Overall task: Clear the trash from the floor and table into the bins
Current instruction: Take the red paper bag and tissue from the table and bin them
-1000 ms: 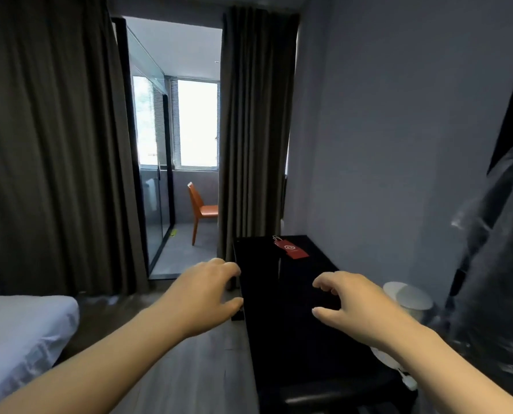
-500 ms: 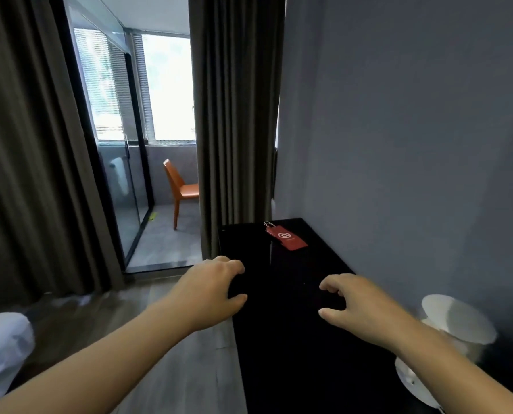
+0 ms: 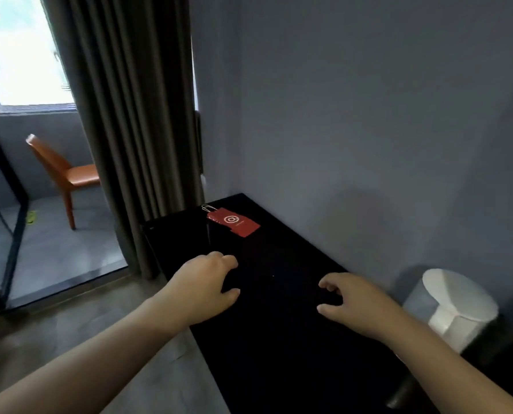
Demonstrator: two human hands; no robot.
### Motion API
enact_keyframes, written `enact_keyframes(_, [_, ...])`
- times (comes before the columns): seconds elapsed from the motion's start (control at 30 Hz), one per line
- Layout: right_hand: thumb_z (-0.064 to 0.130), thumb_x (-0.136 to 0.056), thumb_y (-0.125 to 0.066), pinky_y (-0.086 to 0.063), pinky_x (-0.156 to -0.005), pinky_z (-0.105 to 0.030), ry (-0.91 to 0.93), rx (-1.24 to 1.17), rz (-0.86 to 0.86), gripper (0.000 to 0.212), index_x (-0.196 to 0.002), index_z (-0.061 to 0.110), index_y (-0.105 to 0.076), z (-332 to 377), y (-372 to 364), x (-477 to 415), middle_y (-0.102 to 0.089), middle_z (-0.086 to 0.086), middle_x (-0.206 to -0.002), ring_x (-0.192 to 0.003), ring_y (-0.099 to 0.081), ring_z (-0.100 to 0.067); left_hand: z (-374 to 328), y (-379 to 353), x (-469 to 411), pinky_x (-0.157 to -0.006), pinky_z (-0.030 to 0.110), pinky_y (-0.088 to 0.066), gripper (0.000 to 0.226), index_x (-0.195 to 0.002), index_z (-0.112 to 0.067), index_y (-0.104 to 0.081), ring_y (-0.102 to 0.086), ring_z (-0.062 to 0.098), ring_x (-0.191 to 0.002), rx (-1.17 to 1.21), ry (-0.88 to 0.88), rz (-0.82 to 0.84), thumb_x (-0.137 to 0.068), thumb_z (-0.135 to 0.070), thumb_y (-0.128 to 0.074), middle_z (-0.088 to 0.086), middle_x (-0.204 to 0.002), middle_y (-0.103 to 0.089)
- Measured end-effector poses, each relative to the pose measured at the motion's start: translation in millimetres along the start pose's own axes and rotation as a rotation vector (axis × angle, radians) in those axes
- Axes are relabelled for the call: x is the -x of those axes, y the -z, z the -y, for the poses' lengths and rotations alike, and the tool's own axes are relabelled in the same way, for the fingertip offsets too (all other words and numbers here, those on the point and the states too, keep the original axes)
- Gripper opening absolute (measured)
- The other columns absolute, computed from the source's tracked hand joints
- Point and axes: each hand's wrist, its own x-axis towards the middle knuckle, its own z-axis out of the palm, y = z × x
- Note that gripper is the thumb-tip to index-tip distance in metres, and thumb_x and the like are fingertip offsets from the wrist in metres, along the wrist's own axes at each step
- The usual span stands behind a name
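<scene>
A long black table [image 3: 279, 339] runs along the grey wall. On its far end lies a red card tag [image 3: 234, 224] with a white logo and a thin cord. My left hand [image 3: 203, 289] hovers over the table's left edge, fingers loosely curled, holding nothing. My right hand [image 3: 355, 303] hovers over the table's middle, fingers loosely curled, also empty. Both hands are well short of the red tag. A small yellow-green scrap [image 3: 31, 217] lies on the balcony floor beside the chair.
A white kettle-like appliance [image 3: 455, 306] stands on the table's right end by the wall. Dark curtains [image 3: 129, 115] hang left of the table. An orange chair [image 3: 64, 174] stands on the balcony beyond a glass door frame [image 3: 13, 249]. Grey floor [image 3: 100, 339] lies left of the table.
The view has moved forward and turned right, bringing the table and red tag closer. The bed and plastic bag have left the view. Both hands keep their loose, empty pose.
</scene>
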Motion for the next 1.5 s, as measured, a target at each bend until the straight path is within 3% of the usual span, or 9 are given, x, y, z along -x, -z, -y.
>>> enact_keyframes(0.13, [0.041,-0.084,-0.066,-0.041,-0.088,-0.017,-0.122,-0.038,-0.003,0.047,-0.128,0.026,-0.055,-15,-12,-30,-0.057,0.008,-0.124,-0.100,-0.049,-0.001,18,-22,-44,-0.092,0.024,-0.047,0.049,-0.129,-0.027,-0.051,-0.057,0.009,-0.106,0.059,-0.089,0.084,-0.084,-0.047,-0.059,-0.008,-0.118,-0.055])
enact_keyframes(0.27, [0.039,-0.083,-0.069,-0.045,-0.090,-0.022,-0.273,-0.071,-0.010,0.048,-0.127,0.024,-0.056,-50,-20,-72,-0.060,0.004,-0.123,-0.107,-0.056,-0.010,30,-38,-108,-0.091,0.025,-0.048,0.048,-0.130,-0.026,-0.050,-0.056,0.008,-0.104,0.088,-0.179,0.130,-0.086,-0.045,-0.059,-0.008,-0.117,-0.055])
enact_keyframes(0.47, [0.031,-0.081,-0.071,-0.044,-0.082,-0.024,-0.497,-0.111,-0.055,0.045,-0.122,0.018,-0.059,-136,-38,-160,-0.063,-0.004,-0.122,-0.107,-0.060,-0.021,34,-75,-236,-0.093,0.031,-0.049,0.050,-0.132,-0.022,-0.050,-0.056,0.013,-0.108,0.022,-0.262,0.211,-0.087,-0.043,-0.058,-0.003,-0.122,-0.055])
enact_keyframes(0.6, [0.028,-0.084,-0.070,-0.043,-0.085,-0.024,-0.677,-0.167,0.021,0.051,-0.131,0.013,-0.054,-190,-65,-197,-0.059,-0.008,-0.128,-0.112,-0.058,-0.022,22,-110,-315,-0.097,0.032,-0.047,0.050,-0.135,-0.023,-0.045,-0.054,0.014,-0.112,-0.011,-0.318,0.349,-0.090,-0.042,-0.056,-0.001,-0.127,-0.052])
enact_keyframes(0.83, [0.025,-0.079,-0.070,-0.048,-0.087,-0.032,-0.755,-0.102,0.055,0.047,-0.122,0.014,-0.056,-266,-123,-252,-0.059,-0.010,-0.124,-0.113,-0.055,-0.028,12,-191,-394,-0.096,0.029,-0.048,0.049,-0.137,-0.024,-0.043,-0.054,0.011,-0.110,-0.007,-0.391,0.493,-0.091,-0.039,-0.056,-0.002,-0.126,-0.051])
enact_keyframes(0.97, [0.024,-0.082,-0.069,-0.049,-0.088,-0.035,-0.796,-0.077,0.068,0.055,-0.131,0.012,-0.048,-286,-146,-273,-0.051,-0.011,-0.131,-0.116,-0.053,-0.029,14,-223,-415,-0.091,0.028,-0.049,0.046,-0.132,-0.024,-0.047,-0.055,0.009,-0.104,0.007,-0.424,0.514,-0.090,-0.039,-0.057,-0.004,-0.120,-0.053])
enact_keyframes(1.13, [0.029,-0.086,-0.060,-0.048,-0.092,-0.037,-0.889,-0.032,0.188,0.036,-0.120,0.019,-0.056,-287,-176,-289,-0.056,-0.005,-0.124,-0.113,-0.055,-0.026,29,-248,-433,-0.094,0.028,-0.047,0.045,-0.132,-0.024,-0.047,-0.054,0.010,-0.107,0.000,-0.443,0.571,-0.090,-0.039,-0.057,-0.003,-0.122,-0.053])
enact_keyframes(1.27, [0.025,-0.088,-0.061,-0.044,-0.066,-0.025,-0.846,-0.135,0.171,0.005,-0.092,0.021,-0.061,-246,-177,-305,-0.062,0.000,-0.090,-0.085,-0.062,-0.017,58,-256,-443,-0.093,0.028,-0.048,0.044,-0.130,-0.024,-0.048,-0.055,0.010,-0.106,0.015,-0.426,0.582,-0.090,-0.040,-0.057,-0.003,-0.120,-0.054])
enact_keyframes(1.5, [0.030,-0.088,-0.062,-0.039,-0.055,-0.021,-0.728,-0.258,0.053,0.013,-0.079,0.022,-0.057,-153,-159,-370,-0.059,0.005,-0.075,-0.067,-0.056,-0.009,159,-253,-476,-0.090,0.029,-0.048,0.045,-0.129,-0.023,-0.048,-0.055,0.012,-0.104,-0.018,-0.368,0.626,-0.089,-0.039,-0.059,-0.001,-0.119,-0.054])
